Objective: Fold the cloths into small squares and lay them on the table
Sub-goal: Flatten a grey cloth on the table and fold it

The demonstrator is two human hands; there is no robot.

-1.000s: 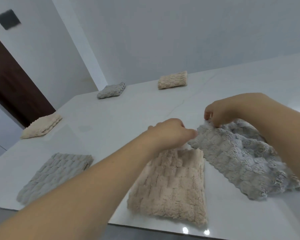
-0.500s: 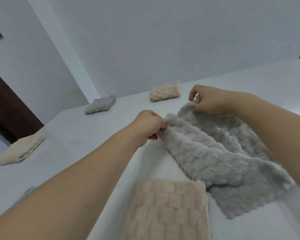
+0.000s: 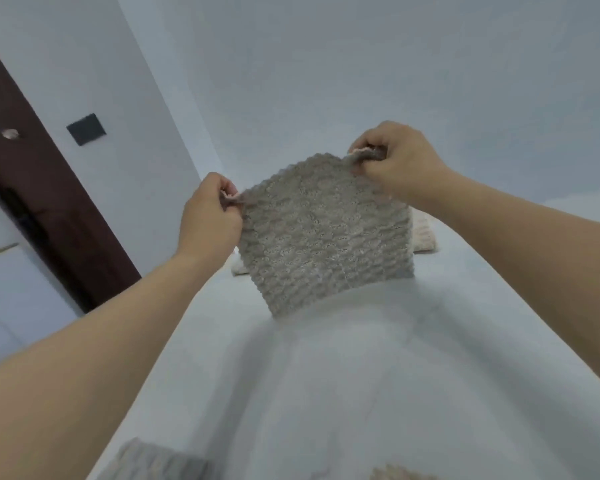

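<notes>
I see the grey cloth [image 3: 323, 233] held up above the tabletop [image 3: 361, 375], hanging spread out. Left hand [image 3: 210, 213] pinches its top left corner, right hand [image 3: 394, 161] pinches the top right corner. Cloth's lower edge is near the tabletop; can't tell if it touches. Beige cloth [image 3: 425, 233] peeks out behind it on the right, another pale bit on the left. Folded grey cloth [image 3: 156, 462] at the bottom edge, beige scrap [image 3: 395, 474] beside it. Brown door [image 3: 39, 188] and dark wall plate [image 3: 86, 129] to the left.
</notes>
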